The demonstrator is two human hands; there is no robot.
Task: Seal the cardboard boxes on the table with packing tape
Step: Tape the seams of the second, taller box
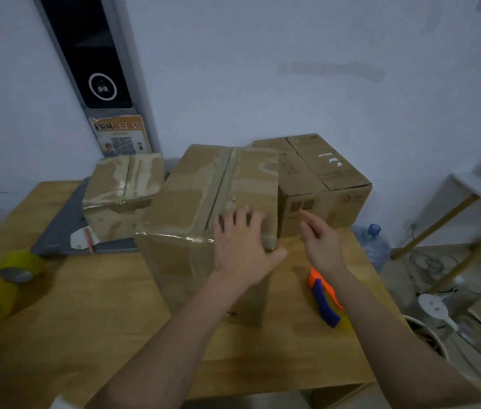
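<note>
Left grip (240,243) presses flat, fingers spread, on the middle cardboard box (204,202); right grip (320,240) hovers open beside it, above the wooden counter (86,305).

The three cardboard boxes (212,190) are brown, the near one and the far-left one (121,187) streaked with glossy clear tape, the far-right one (322,172) printed with small dark marks. The wooden table (86,320) is honey-yellow, with two yellow-green tape rolls (3,284) at its left and a dark grey mat (59,228) beyond. At the right lies an orange-and-blue tape dispenser (323,299); the wall (263,69) is pale bluish white.
</note>
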